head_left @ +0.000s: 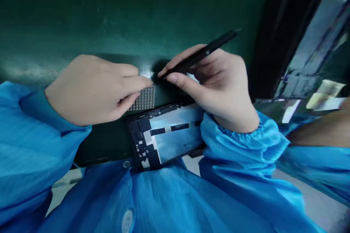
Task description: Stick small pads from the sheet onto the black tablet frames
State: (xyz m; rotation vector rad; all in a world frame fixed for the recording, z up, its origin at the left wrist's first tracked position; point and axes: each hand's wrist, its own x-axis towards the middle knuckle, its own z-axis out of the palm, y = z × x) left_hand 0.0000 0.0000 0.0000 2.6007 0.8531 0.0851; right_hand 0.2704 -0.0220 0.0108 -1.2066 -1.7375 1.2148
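In the head view my left hand [101, 89] is closed, its fingers curled over the upper left part of a sheet of small grey squares [147, 99]. The fingertips touch this sheet near its top edge. My right hand [218, 80] grips a slim black pen-shaped tool [202, 54] between thumb and fingers. The tool slants down to the left, and its lower end is close to my left fingertips; its tip is hard to make out. Below both hands lies an opened tablet-like device [175, 140] with a dark frame, bluish inner panel and a black strip across it.
A dark green work surface [117, 18] spreads beneath and beyond my hands. On the right stands a large black object [276, 40] beside blurred grey parts [314, 40]. Another person's forearm with a blue sleeve [325, 164] shows at the right edge.
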